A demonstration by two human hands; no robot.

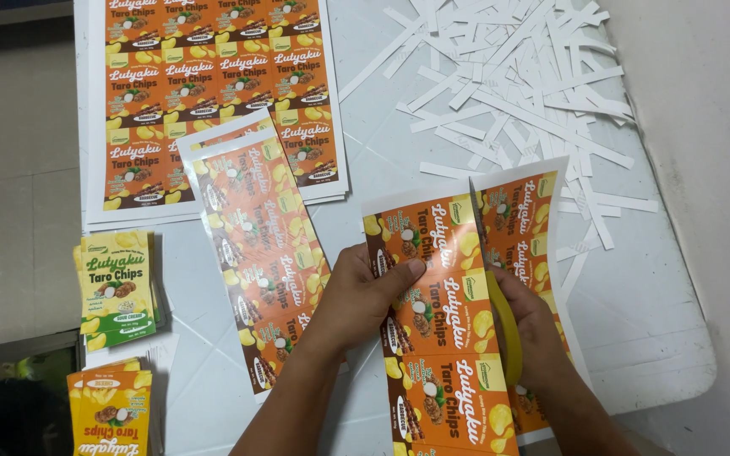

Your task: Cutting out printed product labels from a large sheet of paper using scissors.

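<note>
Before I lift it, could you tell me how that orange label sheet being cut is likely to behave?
The label sheet probably flops: its top edge already curls. It looks thin and light, and glossy, so perhaps slippery. The left hand pins it; the right hand works the scissors.

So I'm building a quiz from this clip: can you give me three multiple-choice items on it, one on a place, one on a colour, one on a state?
1. Where is the pile of white strips?
A. upper right of the table
B. lower left
C. under the left hand

2. What colour are the scissors' handles?
A. red
B. yellow
C. black

3. What state is the sheet between the hands in?
A. rolled up
B. uncut
C. partly cut from the near edge upward

Answers: A, the strips lie scattered at the table's far right; B, a yellow handle shows in the right hand; C, the blade splits the sheet lengthwise while the left hand holds the left part.
</note>
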